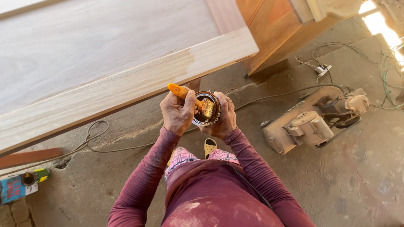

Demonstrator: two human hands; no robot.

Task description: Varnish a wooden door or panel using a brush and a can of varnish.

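Observation:
My left hand (179, 112) is closed around the orange handle of a paintbrush (182, 92), whose bristles dip into a small round tin (207, 108) of dark liquid. My right hand (224, 119) cups that tin from the right side and holds it at chest height. Just beyond my hands lies a large pale wooden door panel (105, 63); a patch near its right end looks darker and wet.
A dusty belt sander (311, 124) lies on the concrete floor to the right, with cables (345, 48) trailing behind it. A blue can (19, 185) lies at the lower left beside a reddish wood strip (29, 157). Reddish wooden cabinets (273, 29) stand at the back.

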